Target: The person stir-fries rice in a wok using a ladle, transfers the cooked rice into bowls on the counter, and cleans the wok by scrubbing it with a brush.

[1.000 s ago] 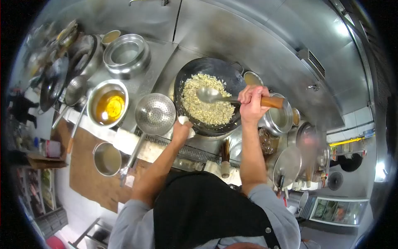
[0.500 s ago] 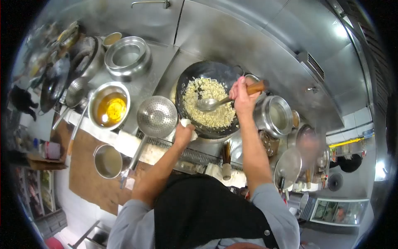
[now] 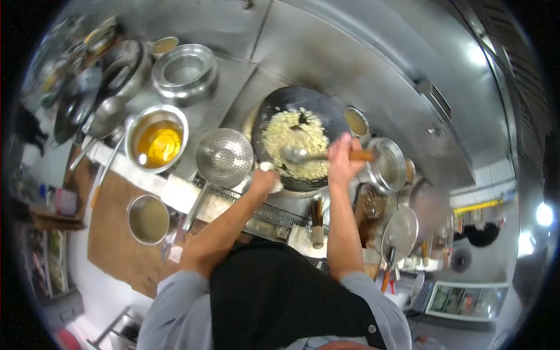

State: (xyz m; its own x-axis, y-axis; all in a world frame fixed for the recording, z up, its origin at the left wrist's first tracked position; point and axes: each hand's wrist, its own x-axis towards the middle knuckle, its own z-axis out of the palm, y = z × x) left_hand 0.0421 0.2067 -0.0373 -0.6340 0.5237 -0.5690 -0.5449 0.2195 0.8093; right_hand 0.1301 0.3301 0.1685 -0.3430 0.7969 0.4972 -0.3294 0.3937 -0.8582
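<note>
My right hand [image 3: 345,161] is closed around the wooden handle of a metal ladle [image 3: 296,154]. The ladle's bowl rests among pale yellow-white chopped food [image 3: 306,131] in a dark wok [image 3: 275,104]. Bunched in my closed left hand [image 3: 263,182] is a white cloth [image 3: 272,170], gripped at the wok's near left rim. Just left of the wok lies a perforated strainer [image 3: 224,156], its long handle pointing towards me. A bundled bamboo brush [image 3: 317,224] stands at the stove's near edge, between my forearms.
Left of the strainer sits a bowl of yellow oil [image 3: 156,149], with a pot of cloudy liquid [image 3: 148,220] nearer me. Lidless metal pots [image 3: 184,70] stand at the back left. Right of the wok are a small liquid-filled container [image 3: 356,121] and another pot [image 3: 389,164].
The ladle has swung so its handle lies more level, and its bowl is slightly lower in view. The wok has shifted and tilted a little. My left hand still grips cloth and rim.
</note>
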